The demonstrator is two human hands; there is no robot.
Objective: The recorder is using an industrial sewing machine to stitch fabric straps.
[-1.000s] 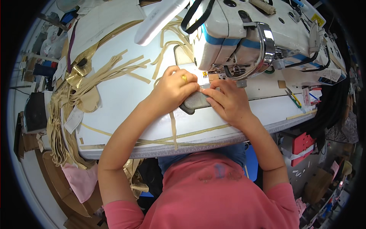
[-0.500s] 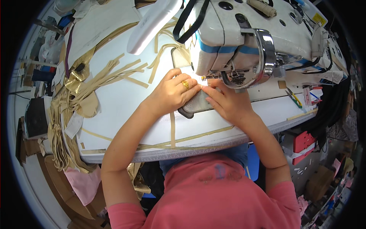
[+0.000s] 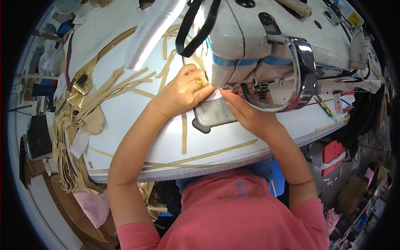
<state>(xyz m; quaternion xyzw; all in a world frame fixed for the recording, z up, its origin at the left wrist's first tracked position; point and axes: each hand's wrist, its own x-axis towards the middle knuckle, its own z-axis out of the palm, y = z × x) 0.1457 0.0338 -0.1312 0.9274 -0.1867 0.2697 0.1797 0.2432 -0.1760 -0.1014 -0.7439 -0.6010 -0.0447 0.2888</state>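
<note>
At the table's (image 3: pixel 137 125) near edge, centre: sewing machine (image 3: pixel 266 46) head overhangs the metal plate (image 3: pixel 212 112). Left hand (image 3: pixel 181 91) and right hand (image 3: pixel 246 114) meet fingertip to fingertip at the needle, pinching a tan strip (image 3: pixel 184 133) that trails toward the near edge. Grip detail hidden. Advice: keep strip flat, feed straight, fingertips clear of needle. Spare strips (image 3: pixel 121 83) lie toward the left edge.
</note>
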